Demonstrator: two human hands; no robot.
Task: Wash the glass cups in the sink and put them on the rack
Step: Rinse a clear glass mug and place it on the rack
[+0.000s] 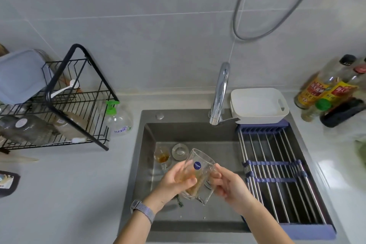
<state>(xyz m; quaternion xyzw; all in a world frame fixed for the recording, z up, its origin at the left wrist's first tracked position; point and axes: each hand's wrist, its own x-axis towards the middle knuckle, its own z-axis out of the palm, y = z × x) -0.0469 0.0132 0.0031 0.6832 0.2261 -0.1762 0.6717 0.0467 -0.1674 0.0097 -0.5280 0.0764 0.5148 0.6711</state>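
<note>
Over the middle of the dark sink (142,144), both hands hold a glass cup (198,172) tilted on its side, mouth toward the far wall, a blue sticker on its wall. The left hand (176,181) curls its fingers round the cup's left side; the right hand (227,184) pinches its right side near the handle. A second glass cup (162,157) with brownish residue stands on the sink floor beside the drain (180,151). A roll-up rack (277,174) spans the sink's right part. A black wire rack (65,105) stands on the surface at left.
</note>
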